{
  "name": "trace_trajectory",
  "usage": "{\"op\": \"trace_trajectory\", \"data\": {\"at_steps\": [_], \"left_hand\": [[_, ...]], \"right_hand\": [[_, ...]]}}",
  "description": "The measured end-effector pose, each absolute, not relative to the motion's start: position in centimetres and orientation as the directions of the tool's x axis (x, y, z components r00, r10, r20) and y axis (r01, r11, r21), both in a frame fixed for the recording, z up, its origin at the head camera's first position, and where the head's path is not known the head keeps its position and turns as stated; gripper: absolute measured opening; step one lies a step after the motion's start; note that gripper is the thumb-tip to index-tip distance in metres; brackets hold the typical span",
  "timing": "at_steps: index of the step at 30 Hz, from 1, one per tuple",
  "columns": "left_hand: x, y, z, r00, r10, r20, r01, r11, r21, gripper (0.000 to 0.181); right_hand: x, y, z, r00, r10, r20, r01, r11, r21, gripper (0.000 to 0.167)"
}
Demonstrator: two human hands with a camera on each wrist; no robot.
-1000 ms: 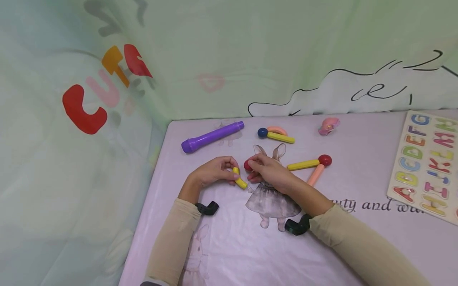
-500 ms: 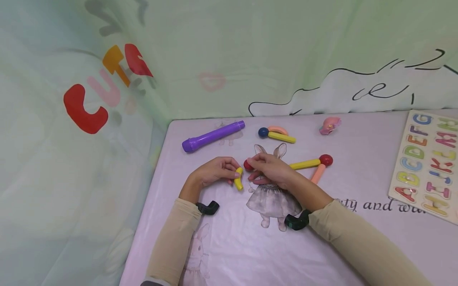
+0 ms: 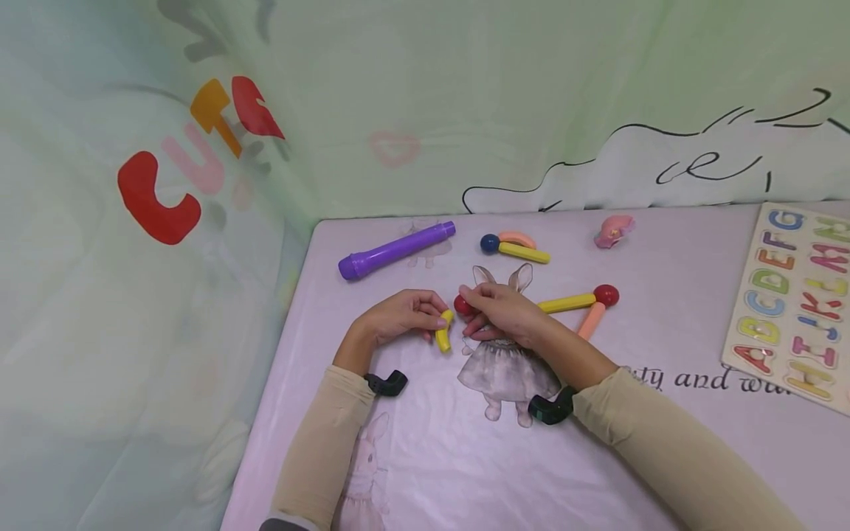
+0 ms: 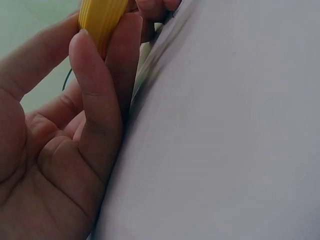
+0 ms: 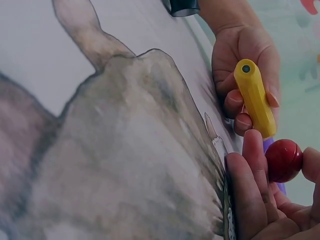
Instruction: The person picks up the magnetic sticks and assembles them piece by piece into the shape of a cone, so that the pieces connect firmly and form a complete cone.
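At mid-frame the left hand point(image 3: 403, 318) pinches the yellow piece point(image 3: 443, 335), turned more upright than a second ago, its upper end seemingly better aligned with the red ball point(image 3: 462, 304), just apart, that the right hand point(image 3: 506, 313) pinches

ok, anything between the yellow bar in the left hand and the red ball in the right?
Nothing: in the head view only a narrow strip of tablecloth shows between yellow bar and red ball. Right wrist view shows them apart too.
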State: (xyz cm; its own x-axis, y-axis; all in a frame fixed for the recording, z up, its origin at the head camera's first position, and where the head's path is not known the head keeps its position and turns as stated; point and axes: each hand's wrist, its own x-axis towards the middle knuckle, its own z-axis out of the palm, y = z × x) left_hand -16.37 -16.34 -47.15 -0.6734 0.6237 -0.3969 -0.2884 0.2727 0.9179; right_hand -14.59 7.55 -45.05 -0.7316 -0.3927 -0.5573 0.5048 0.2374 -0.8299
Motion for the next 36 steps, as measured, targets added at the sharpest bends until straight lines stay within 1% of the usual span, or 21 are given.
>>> {"op": "trace_trajectory", "data": {"at_steps": [8,17,28,30,36], "left_hand": [[-16.51,-16.29,-47.05,-0.67,0.628,-0.396,-0.278,0.282,0.918,0.023],[-16.49,-16.3,-47.04,-0.668,0.631,-0.395,-0.276,0.284,0.918,0.024],[-16.34,-16.3,-47.18,-0.676,0.626,-0.389,-0.301,0.247,0.921,0.024],[-16.32,-16.27,-47.15,-0.676,0.628,-0.385,-0.311,0.231,0.922,0.028],[-16.25,-16.21,-46.82,-0.661,0.651,-0.374,-0.301,0.226,0.926,0.053]], "right_hand": [[-14.84,7.47,-44.91,-0.719,-0.401,-0.568,0.507,0.257,-0.823,0.049],[-14.79,7.53,-44.86,-0.716,-0.42,-0.558,0.485,0.276,-0.83,0.052],[-14.91,7.55,-44.75,-0.7,-0.4,-0.592,0.532,0.262,-0.805,0.05],[-14.92,7.58,-44.78,-0.697,-0.411,-0.587,0.523,0.268,-0.809,0.049],[-14.81,7.58,-44.99,-0.706,-0.431,-0.562,0.474,0.303,-0.827,0.045]]}}
